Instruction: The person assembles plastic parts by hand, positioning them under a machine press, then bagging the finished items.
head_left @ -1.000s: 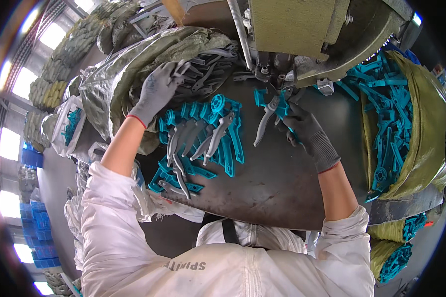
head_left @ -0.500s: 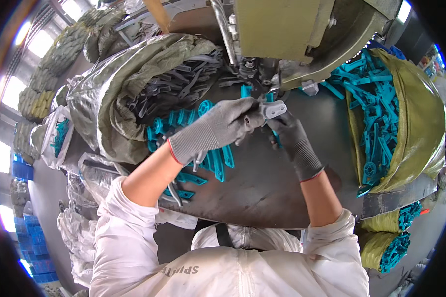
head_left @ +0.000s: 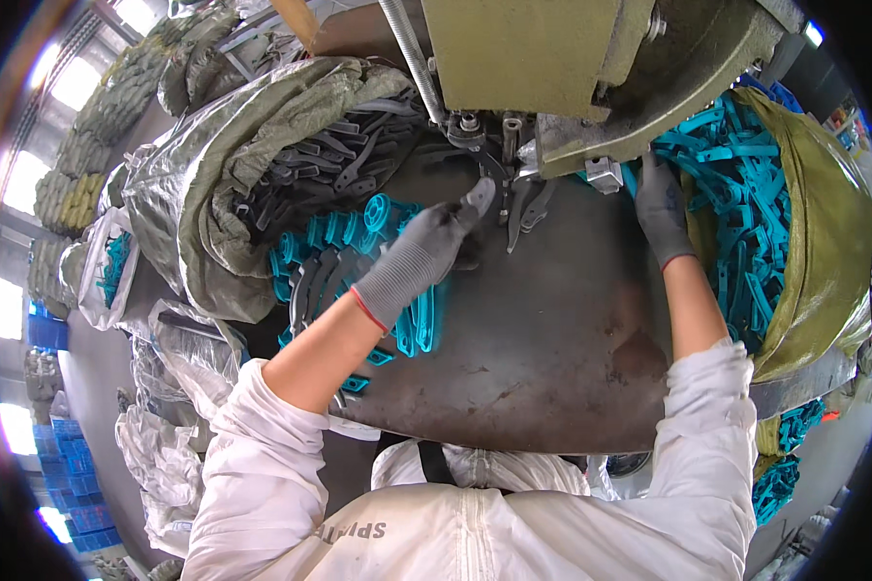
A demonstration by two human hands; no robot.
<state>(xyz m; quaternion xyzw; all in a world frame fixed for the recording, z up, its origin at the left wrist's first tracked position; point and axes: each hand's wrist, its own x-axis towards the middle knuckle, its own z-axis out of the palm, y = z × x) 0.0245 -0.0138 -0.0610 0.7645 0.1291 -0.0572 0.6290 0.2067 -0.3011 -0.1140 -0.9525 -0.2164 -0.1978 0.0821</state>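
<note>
My left hand [head_left: 426, 247], in a grey knitted glove, is closed with a light grey piece [head_left: 480, 197] showing at its fingertips, just in front of the press fixture [head_left: 489, 160]. Beneath that hand and to its left lie several teal plastic handles [head_left: 417, 324]. My right hand [head_left: 662, 208], gloved the same way, reaches forward to the near side of the olive sack, its fingers stretched out. Beside those fingers lies a narrow teal piece [head_left: 631, 180]. Two grey lever-shaped parts [head_left: 528, 208] hang or lie at the fixture; which, I cannot tell.
A large grey sack [head_left: 199, 213] of dark grey levers [head_left: 334, 160] stands at the left. An olive sack [head_left: 824, 232] full of teal parts [head_left: 746, 213] stands at the right. The heavy press body [head_left: 523, 58] overhangs the dark metal table [head_left: 552, 358].
My hands have parted. The right has swung out to the right toward the olive sack; the left has drawn slightly left. Grey lever-shaped parts now show at the fixture.
</note>
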